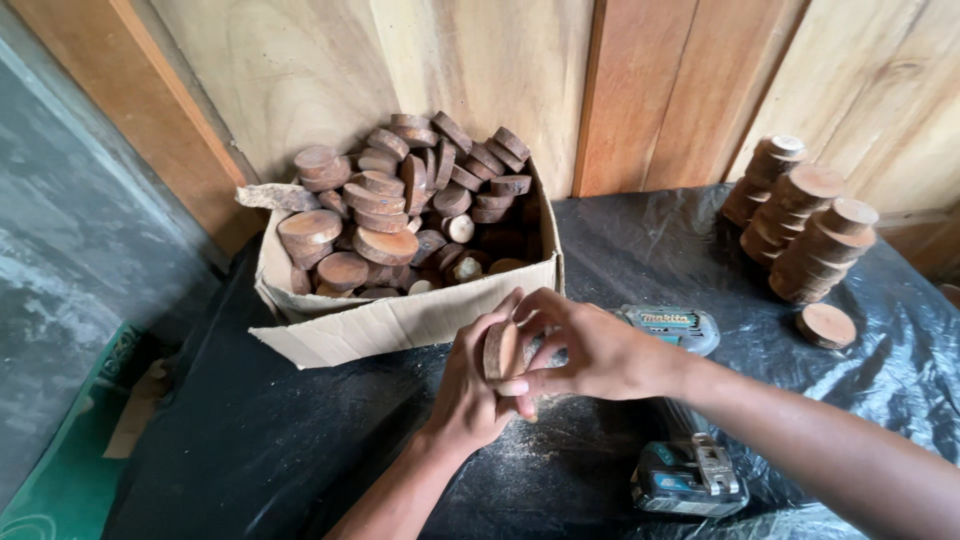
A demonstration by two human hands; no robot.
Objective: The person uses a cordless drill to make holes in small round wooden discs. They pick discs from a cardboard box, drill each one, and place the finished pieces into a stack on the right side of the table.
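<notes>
Just in front of the cardboard box (400, 318), near the middle of the counter (280, 440), we hold a round wooden disc (499, 349) on edge between both our hands. Our left hand (470, 395) comes up from below, its fingers pressed against the near face of the disc, and its thumb lies along the lower rim. Our right hand (585, 350) reaches across from the right, its fingers (530, 305) curled over the top of the disc and pinching it from the far side, so that the two hands touch one another around it. Black plastic sheeting covers the counter, and pale sawdust (560, 420) lies scattered on it just below our hands. A teal and black cordless power tool (680, 460) lies on the sheeting beneath our right forearm, partly hidden by it. The open box is heaped with more wooden discs (385, 215), brown on their cut faces. Well apart to the right, further discs stand in leaning stacks (805, 225) against the wooden plank wall (480, 60), with one loose disc (826, 325) flat on the sheeting just beside them.
</notes>
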